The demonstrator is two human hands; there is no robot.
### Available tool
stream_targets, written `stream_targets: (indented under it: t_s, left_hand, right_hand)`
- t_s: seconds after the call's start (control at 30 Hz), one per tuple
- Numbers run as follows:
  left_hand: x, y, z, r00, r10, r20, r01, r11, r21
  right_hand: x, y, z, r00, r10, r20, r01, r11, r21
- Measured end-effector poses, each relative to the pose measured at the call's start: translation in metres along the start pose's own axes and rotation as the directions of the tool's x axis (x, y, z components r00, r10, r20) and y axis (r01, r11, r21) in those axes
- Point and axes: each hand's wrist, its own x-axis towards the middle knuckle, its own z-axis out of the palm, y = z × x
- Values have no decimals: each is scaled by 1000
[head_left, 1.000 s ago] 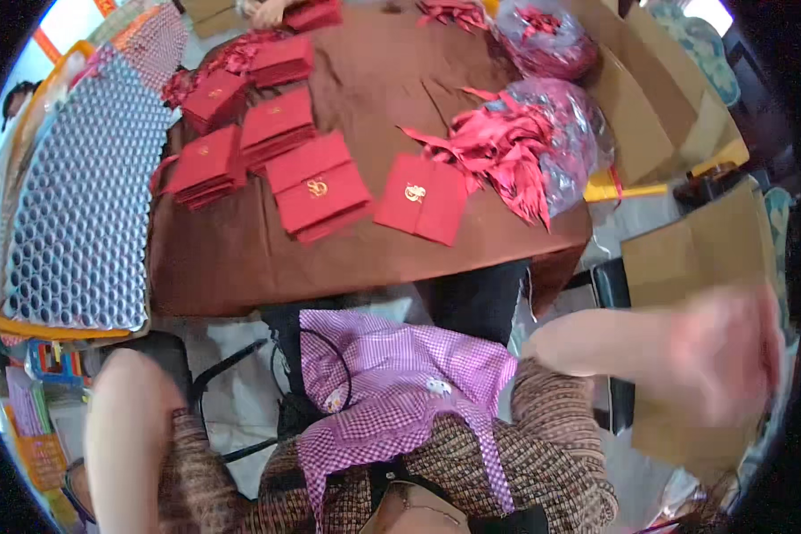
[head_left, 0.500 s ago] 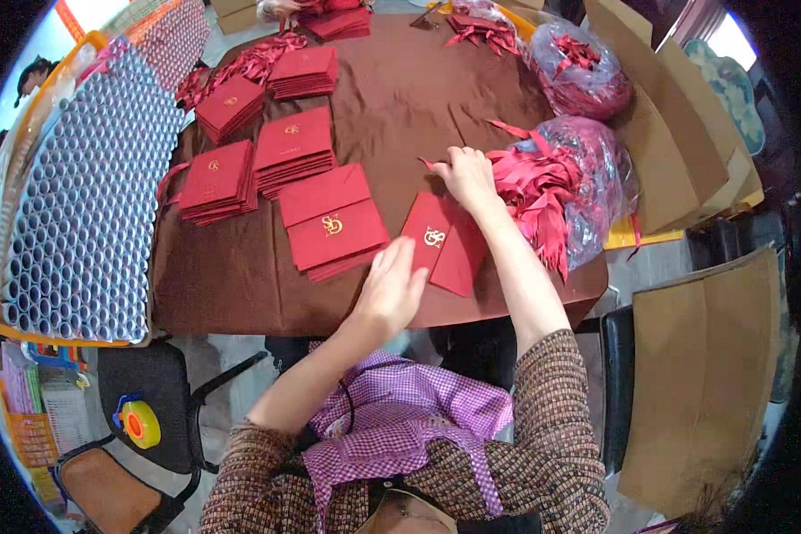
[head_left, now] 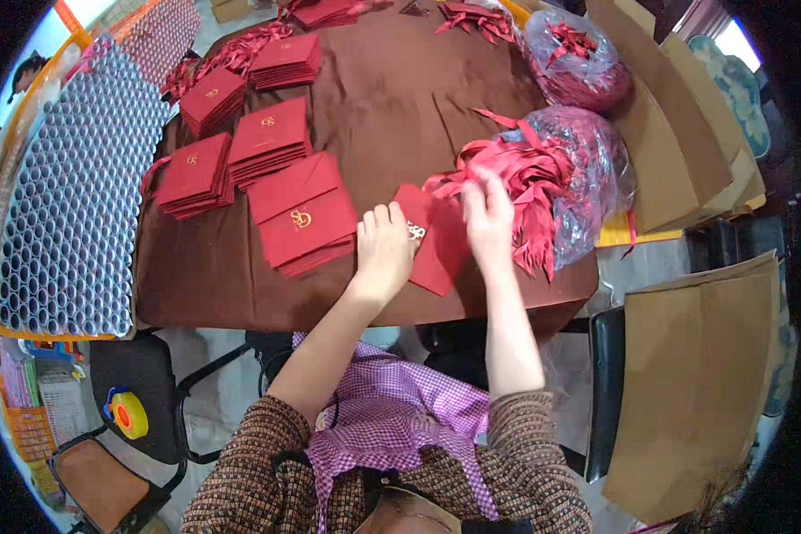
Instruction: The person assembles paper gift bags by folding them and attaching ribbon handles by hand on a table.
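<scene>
Your left hand [head_left: 384,245] touches the envelope [head_left: 440,252] close to the tabletop's [head_left: 392,107] near edge; I can't tell whether its grip pinches. Your right hand [head_left: 489,222] (blurred, grip unclear) is at the ribbons [head_left: 538,182] toward the right edge.

At our left hand [head_left: 385,242] we see a smooth, matt paper envelope [head_left: 436,267] — its print [head_left: 416,231] shiny, metal-like. Beside our right hand [head_left: 489,218] lie glossy, satin-like ribbons [head_left: 538,182] and a clear, crinkled plastic bag [head_left: 587,218]; beyond both hands, softly sheened cloth [head_left: 392,98].
</scene>
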Motion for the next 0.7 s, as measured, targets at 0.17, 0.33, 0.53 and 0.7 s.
stream_targets:
  t_s: [0.17, 0.33, 0.53, 0.7]
  left_hand:
    - [-3, 12, 1, 997, 22, -72, -28, 996, -89]
    - [-6, -4, 18, 971, -213, 106, 234, 785, -574]
    - [-11, -11, 12, 897, -216, 387, 440, 331, -835]
    - [-10, -11, 1, 875, -129, 466, 484, 235, -843]
  right_hand:
    - [-65, 27, -16, 991, 129, -37, -134, 953, -272]
    - [-82, 23, -19, 980, 198, 14, -196, 977, -83]
    - [-85, 9, -20, 996, 57, 74, -33, 956, -291]
    - [-88, 16, -15, 997, 74, -5, -72, 956, -285]
